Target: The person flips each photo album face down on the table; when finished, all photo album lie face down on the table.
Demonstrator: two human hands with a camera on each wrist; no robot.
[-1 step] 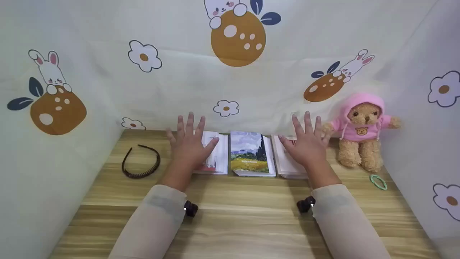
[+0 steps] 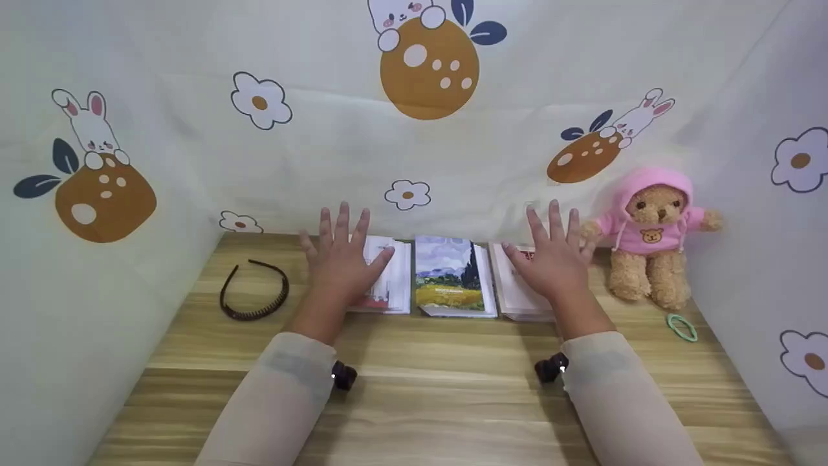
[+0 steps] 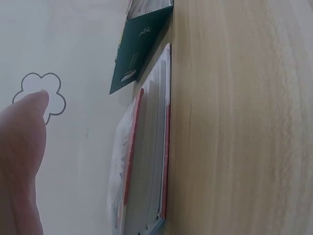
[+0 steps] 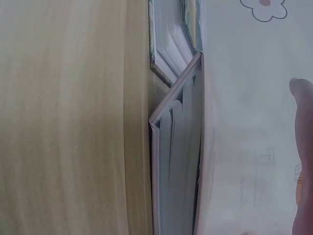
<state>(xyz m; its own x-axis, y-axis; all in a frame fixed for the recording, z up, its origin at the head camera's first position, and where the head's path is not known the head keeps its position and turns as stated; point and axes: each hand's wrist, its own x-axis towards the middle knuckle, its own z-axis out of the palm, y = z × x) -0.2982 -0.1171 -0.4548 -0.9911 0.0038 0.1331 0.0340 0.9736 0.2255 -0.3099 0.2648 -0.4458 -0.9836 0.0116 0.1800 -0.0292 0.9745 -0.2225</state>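
Three notebooks lie in a row along the back of the table. The left hand [image 2: 339, 268], fingers spread and straight, overlaps the left notebook [image 2: 399, 278] in the head view. Over the right notebook [image 2: 510, 278] is the right hand [image 2: 555, 265], also with spread, straight fingers and holding nothing. Between the hands lies the middle notebook [image 2: 446, 268], its cover painted with a yellow field and a dark tree. In the left wrist view, the left thumb [image 3: 24, 132] stands apart from the red-edged notebook [image 3: 146, 161]. The right wrist view shows the right thumb [image 4: 304, 137] away from the pink-edged notebook [image 4: 181, 166].
A dark toothed headband [image 2: 255, 316] lies on the wooden table [image 2: 446, 395] at the left. On the right, a teddy bear [image 2: 650, 239] in a pink hoodie sits against the printed cloth backdrop [image 2: 323, 162]. In front of it is a green hair tie [image 2: 682, 328].
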